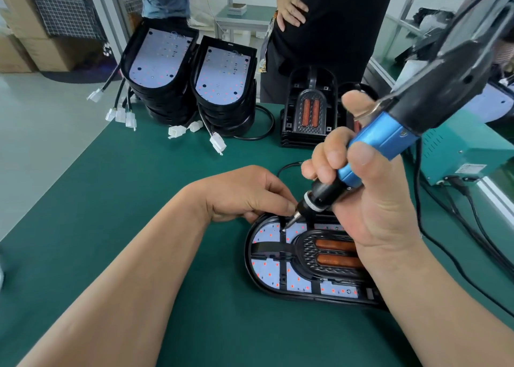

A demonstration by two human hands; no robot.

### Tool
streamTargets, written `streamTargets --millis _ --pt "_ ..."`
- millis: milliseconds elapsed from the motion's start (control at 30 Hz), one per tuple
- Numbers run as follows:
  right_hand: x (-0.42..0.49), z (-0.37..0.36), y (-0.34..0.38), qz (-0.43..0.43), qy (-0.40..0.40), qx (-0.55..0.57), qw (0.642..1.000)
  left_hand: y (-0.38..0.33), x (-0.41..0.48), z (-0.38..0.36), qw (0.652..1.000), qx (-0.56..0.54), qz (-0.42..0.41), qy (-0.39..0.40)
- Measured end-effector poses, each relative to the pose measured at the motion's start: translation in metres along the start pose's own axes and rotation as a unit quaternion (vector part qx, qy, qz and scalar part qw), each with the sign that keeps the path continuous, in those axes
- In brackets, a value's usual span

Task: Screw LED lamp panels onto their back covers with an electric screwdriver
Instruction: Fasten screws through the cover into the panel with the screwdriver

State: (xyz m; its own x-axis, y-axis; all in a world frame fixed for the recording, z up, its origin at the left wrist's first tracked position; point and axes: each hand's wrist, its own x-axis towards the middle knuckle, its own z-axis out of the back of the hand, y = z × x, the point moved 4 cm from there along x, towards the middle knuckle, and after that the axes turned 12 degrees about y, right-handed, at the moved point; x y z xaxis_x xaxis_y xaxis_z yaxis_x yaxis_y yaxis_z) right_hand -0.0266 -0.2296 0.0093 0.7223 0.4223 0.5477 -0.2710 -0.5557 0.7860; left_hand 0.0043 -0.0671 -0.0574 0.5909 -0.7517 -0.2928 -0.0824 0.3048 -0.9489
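A lamp assembly (278,263) lies flat on the green mat: a black oval back cover holding a white LED panel, with a black reflector frame and two orange strips on top. My right hand (370,199) grips a blue and black electric screwdriver (378,147), tilted, its bit tip on a screw at the frame's upper left. My left hand (244,194) sits at the cover's far edge, fingers curled, fingertips pinched right beside the bit; what they pinch is hidden.
Two stacks of back covers with LED panels (222,88) and white cable plugs stand at the back left. A stack of black reflector frames (308,110) stands behind the work. A green power box (459,149) with cables sits at right. Two people stand beyond the table.
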Motion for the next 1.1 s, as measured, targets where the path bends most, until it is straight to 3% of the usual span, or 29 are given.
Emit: streamTargets --millis 233,467,633,1100 --pt "-0.003 0.028 0.012 0.048 -0.111 0.034 0.992 0.001 0.001 0.006 0.999 -0.020 -0.007 -0.033" --pt "-0.007 0.048 0.003 0.051 -0.221 0.074 0.971 0.005 0.007 0.011 0.978 -0.196 -0.037 -0.062" --pt "-0.007 0.053 0.002 0.055 -0.239 0.080 0.966 0.006 0.013 0.008 0.962 -0.254 -0.048 -0.082" --pt "-0.010 0.056 0.001 0.068 -0.286 0.097 0.951 0.008 0.016 0.005 0.959 -0.269 -0.075 -0.036"
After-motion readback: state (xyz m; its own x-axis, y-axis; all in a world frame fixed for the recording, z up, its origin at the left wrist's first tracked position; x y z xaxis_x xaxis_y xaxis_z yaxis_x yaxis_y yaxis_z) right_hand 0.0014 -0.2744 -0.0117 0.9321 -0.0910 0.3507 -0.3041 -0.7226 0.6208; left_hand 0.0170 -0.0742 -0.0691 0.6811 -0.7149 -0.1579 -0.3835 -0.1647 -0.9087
